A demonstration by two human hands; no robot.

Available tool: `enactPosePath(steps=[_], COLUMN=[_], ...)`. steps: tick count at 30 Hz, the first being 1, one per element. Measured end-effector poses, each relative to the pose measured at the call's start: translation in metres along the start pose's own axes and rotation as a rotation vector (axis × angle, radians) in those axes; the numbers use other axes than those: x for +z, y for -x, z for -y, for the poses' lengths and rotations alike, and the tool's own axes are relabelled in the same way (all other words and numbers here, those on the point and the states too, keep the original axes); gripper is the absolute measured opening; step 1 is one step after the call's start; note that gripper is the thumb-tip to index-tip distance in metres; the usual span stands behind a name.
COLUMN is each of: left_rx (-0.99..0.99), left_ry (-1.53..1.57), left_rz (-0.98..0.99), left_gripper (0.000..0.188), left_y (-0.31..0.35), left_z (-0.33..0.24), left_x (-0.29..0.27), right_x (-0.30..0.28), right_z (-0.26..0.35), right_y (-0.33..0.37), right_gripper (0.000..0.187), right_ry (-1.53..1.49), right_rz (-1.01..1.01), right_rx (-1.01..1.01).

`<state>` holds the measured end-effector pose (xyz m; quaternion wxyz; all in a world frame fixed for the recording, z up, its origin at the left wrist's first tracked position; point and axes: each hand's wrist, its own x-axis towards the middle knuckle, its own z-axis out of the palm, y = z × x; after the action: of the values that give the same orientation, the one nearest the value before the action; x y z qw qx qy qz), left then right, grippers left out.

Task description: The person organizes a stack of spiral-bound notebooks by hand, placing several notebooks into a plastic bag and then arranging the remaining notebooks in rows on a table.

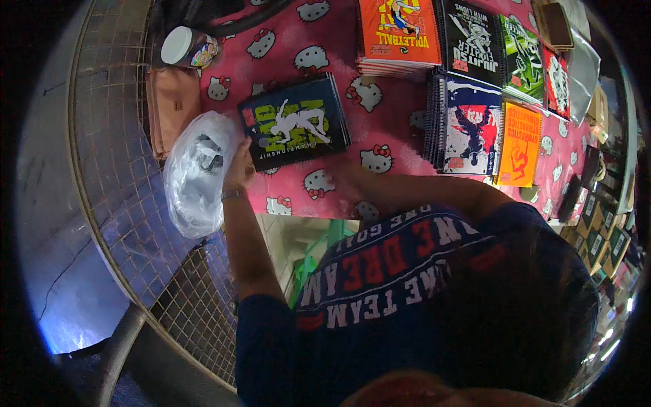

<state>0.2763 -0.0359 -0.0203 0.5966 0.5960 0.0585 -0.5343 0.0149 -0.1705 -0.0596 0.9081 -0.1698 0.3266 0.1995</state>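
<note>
A clear plastic bag [196, 180] with a dark patch on it bulges at the table's left front edge. My left hand [239, 168] is closed on the bag's right side, its knuckles against the lower left corner of a small stack of dark spiral notebooks [295, 125]. The top cover shows a white athlete figure over yellow-green lettering. Some fingers are hidden between bag and notebooks. My right hand [352, 178] is a dark blur over the pink patterned tablecloth [390, 129], just below the stack's right corner; its fingers cannot be made out.
More spiral notebooks stand in piles at the right: orange-red [399, 30], black [472, 41], green [522, 61], white-and-navy [472, 125] and orange [520, 144]. A white-lidded jar [186, 47] and a salmon wallet [175, 102] lie left. Wire mesh [112, 169] borders the table.
</note>
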Motion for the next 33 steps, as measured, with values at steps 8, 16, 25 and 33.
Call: enactPosePath(steps=[8,16,25,33], left_rx=[-0.085,0.125,0.21,0.285], left_ry=[0.064,0.427,0.513,0.516], left_rz=[-0.174,-0.05,-0.095,-0.1], left_gripper=[0.042,0.04,0.037,0.035], left_y=[-0.006,-0.058,-0.102,-0.125], left_z=[0.017,0.016,-0.029,-0.036], left_x=[0.031,0.133,0.205,0.223], right_x=[0.016,0.032,0.047,0.019], right_z=[0.027,0.161,0.22,0.208], right_y=[-0.055,-0.04,-0.041,-0.063], right_gripper=[0.024,0.038,0.073,0.07], right_ry=[-0.201,-0.223,-0.364,-0.482], right_rz=[-0.499,-0.241,-0.171,-0.079], right_rx=[-0.451,-0.69,-0.8,-0.831])
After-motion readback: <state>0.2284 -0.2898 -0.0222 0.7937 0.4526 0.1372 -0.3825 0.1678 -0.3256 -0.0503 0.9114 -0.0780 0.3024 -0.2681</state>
